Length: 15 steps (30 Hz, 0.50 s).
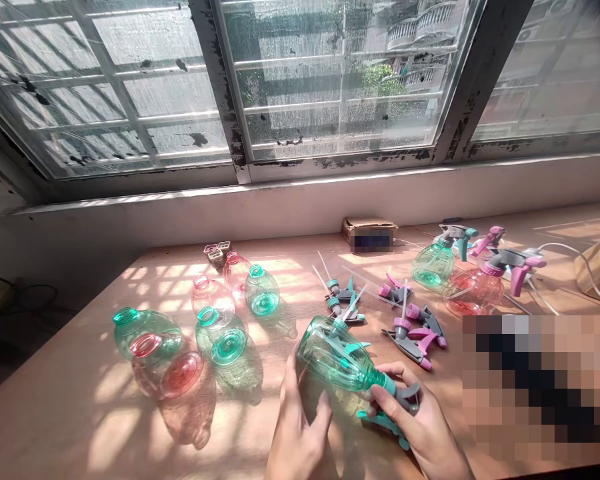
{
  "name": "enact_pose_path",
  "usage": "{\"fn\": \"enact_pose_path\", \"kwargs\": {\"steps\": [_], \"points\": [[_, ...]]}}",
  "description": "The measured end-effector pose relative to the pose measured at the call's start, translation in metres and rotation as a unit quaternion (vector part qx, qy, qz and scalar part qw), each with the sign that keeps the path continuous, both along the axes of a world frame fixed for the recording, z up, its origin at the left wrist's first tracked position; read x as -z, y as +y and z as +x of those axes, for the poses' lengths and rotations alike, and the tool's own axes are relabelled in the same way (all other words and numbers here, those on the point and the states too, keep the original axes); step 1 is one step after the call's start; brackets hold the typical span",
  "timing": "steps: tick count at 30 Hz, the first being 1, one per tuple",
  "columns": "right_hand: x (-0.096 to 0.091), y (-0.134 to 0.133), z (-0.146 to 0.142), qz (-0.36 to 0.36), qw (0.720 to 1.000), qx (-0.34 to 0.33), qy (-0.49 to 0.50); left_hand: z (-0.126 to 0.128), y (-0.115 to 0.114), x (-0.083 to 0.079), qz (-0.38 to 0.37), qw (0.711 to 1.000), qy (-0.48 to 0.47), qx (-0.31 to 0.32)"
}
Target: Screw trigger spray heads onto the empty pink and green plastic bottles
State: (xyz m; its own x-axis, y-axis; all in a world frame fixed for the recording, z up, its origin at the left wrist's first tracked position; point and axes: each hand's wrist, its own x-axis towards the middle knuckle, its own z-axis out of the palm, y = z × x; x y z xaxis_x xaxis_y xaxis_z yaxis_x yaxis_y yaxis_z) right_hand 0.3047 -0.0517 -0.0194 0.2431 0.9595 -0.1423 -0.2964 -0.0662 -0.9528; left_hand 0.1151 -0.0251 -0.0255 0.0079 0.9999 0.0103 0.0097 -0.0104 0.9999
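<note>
A clear green spray bottle (337, 357) lies tilted between my hands, its base up to the left and its neck down to the right. My left hand (300, 413) cups the bottle's body from the left, thumb bent near its underside. Around the collar of the teal and grey trigger sprayer head (407, 400) my right hand (415, 420) is closed, thumb and fingers pinching where it meets the neck. The teal trigger points down toward the table. Part of the sprayer is hidden by my right fingers.
Open green bottles (230, 337) and red bottles (167, 367) lie to the left. Loose teal sprayer heads (343, 300) and pink sprayer heads (413, 333) lie beyond my hands. Assembled spray bottles (475, 290) stand at right, near a white cable (580, 253). A small cardboard box (367, 227) sits by the wall.
</note>
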Motion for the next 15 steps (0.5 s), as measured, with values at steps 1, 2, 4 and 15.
{"fn": "enact_pose_path", "kwargs": {"steps": [1,2,4,15], "points": [[-0.001,-0.001,-0.002,0.004,1.000,-0.003,-0.001,-0.001,0.000,-0.001,-0.001,1.000,-0.018,0.005],[-0.003,-0.001,-0.004,0.009,1.000,-0.005,-0.001,-0.001,0.000,-0.004,-0.003,1.000,-0.029,0.009],[-0.005,-0.002,-0.007,0.016,1.000,-0.012,0.003,-0.002,0.002,-0.013,-0.013,0.999,-0.040,-0.001],[0.006,0.002,0.006,-0.010,0.998,0.027,0.054,0.001,0.009,-0.026,-0.008,0.999,0.038,0.029]]}}
